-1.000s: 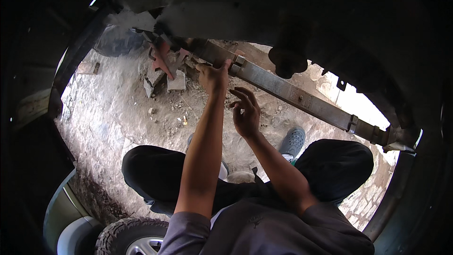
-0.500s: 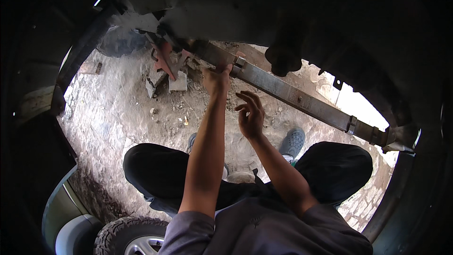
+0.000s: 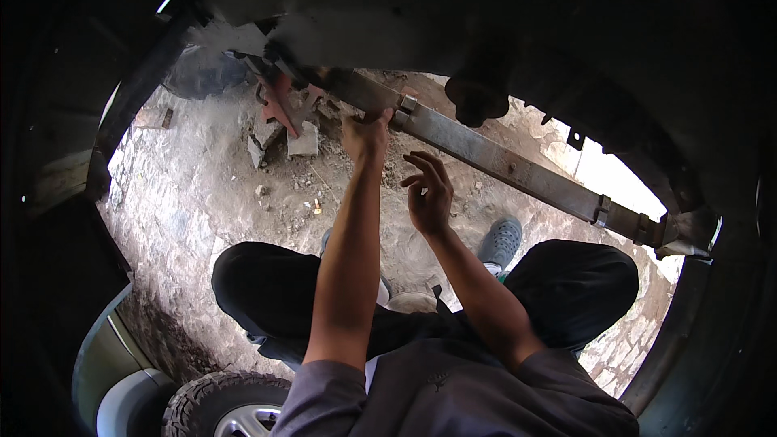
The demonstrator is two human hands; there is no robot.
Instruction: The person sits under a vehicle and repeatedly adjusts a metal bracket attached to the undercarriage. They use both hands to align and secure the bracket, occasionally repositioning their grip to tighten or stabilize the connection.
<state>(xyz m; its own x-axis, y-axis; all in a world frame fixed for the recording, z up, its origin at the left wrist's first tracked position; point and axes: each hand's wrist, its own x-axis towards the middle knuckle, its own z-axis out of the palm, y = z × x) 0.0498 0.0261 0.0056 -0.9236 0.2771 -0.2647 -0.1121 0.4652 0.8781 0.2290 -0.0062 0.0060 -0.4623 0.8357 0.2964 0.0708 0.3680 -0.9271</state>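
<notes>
A long grey leaf spring (image 3: 502,163) with metal clamps runs slantwise from the upper middle down to the right, under the dark vehicle body. My left hand (image 3: 366,136) reaches up to it and grips it just left of one clamp (image 3: 404,108); the thumb shows against the metal, while most of the fingers are hidden. Below the spring, my right hand (image 3: 429,194) is raised in the air, apart from it. Its fingers are loosely bent and spread, with nothing between them.
Dark bodywork (image 3: 348,0) arches overhead and around both sides. A red metal stand (image 3: 279,103) rises beside broken blocks (image 3: 303,141) at the upper left. A rounded dark part (image 3: 477,101) hangs above the spring. A treaded tyre (image 3: 190,405) lies at the lower left.
My left hand has shifted slightly to the left, still on the leaf spring. My right hand has hardly moved. The whole view has shifted a little.
</notes>
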